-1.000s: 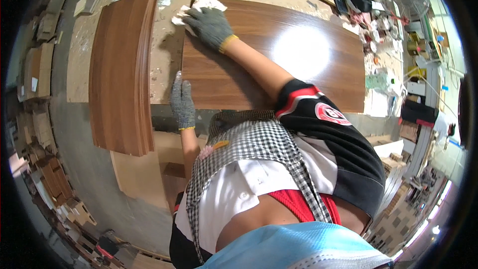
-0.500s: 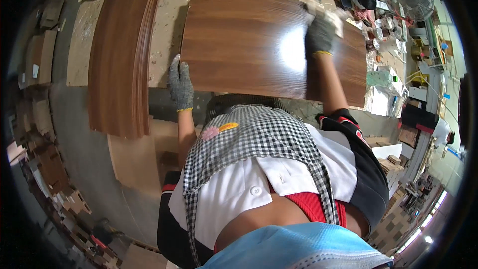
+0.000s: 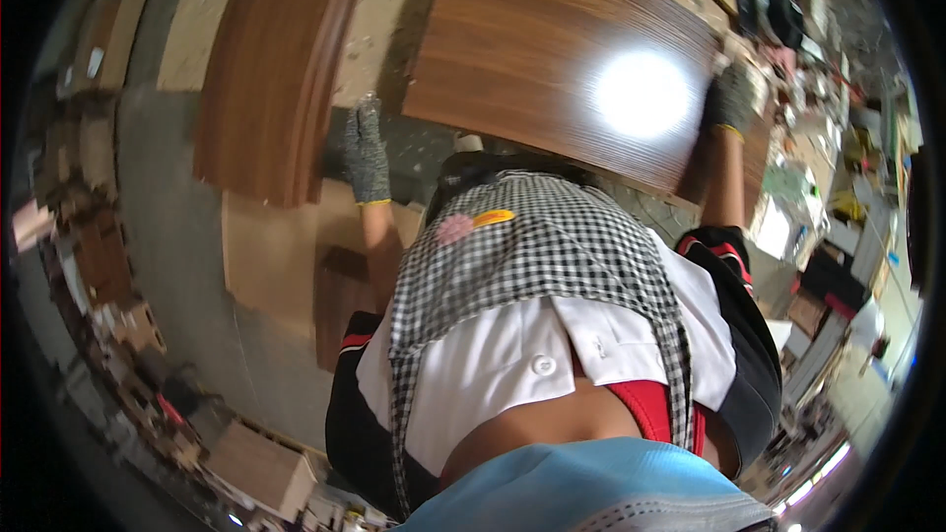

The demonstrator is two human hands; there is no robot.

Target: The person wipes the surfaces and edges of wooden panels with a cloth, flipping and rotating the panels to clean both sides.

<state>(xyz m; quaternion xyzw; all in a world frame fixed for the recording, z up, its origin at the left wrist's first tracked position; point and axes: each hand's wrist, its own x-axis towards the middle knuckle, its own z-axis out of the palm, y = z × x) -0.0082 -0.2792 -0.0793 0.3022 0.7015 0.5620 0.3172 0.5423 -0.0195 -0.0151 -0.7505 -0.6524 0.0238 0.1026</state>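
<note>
A brown wood-grain panel [image 3: 532, 49] lies flat on the worktable, with a bright glare spot toward its right side. My right hand [image 3: 727, 103], in a grey knit glove, is at the panel's right end, closed on a pale, crumpled rag [image 3: 757, 89] that is partly hidden. My left hand [image 3: 368, 153], gloved the same way, is off the panel's near left corner with its fingers stretched out and nothing in them. To its left, a stack of matching brown panels [image 3: 271, 69] overhangs the table's near edge.
Bare tabletop [image 3: 379, 34] shows between stack and panel. Clutter of bottles, bags and a black cap [image 3: 783, 15] crowds the far right. A cardboard sheet [image 3: 271, 246] is below the stack. Cartons [image 3: 94, 153] line the left side.
My left hand has come away from the panel's left edge. My right hand has moved with the rag to the panel's right end. The whole view has shifted and tilted.
</note>
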